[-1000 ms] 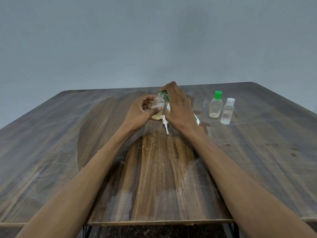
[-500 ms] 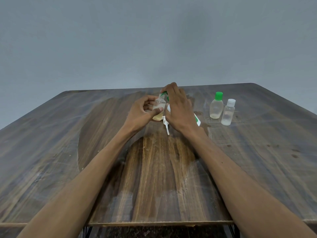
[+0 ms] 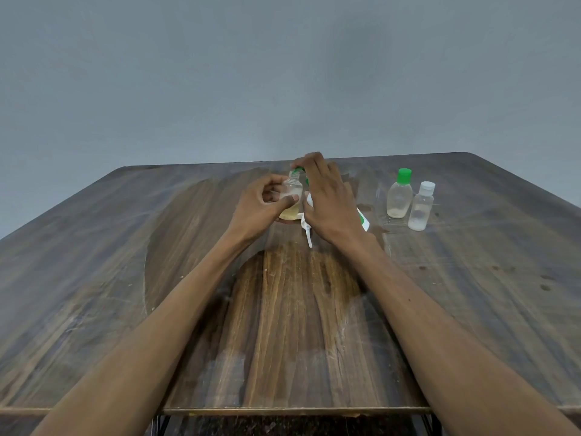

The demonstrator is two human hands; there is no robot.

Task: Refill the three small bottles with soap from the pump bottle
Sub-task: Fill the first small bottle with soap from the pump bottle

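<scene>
open small bottle (image 3: 291, 196): uncapped, upright, mid-table, yellowish soap pooled in the bottom. Light thin plastic, probably squishes if squeezed hard, so best taken round the belly with a soft pinch.
left hand (image 3: 262, 205): thumb and fingers curled round that bottle's body, holding it up under the spout.
pump bottle (image 3: 363, 219): mostly hidden behind the right hand, only white and green bits showing, touching or nearly touching the open bottle. Likely the heaviest thing here, stiff, best pressed straight down on the head.
right hand (image 3: 327, 202): draped over the pump top, fingers bent down onto it; can't tell how hard.
green-capped bottle (image 3: 399, 194): capped, off to the right, a little soap in the base.
white-capped bottle (image 3: 421, 206): just beside it, capped, mostly clear.
white cap (image 3: 306, 229): looks like a loose flip-top lying on the table (image 3: 157, 278) by the right wrist.
slip risk: soapy plastic, likely slick.
</scene>
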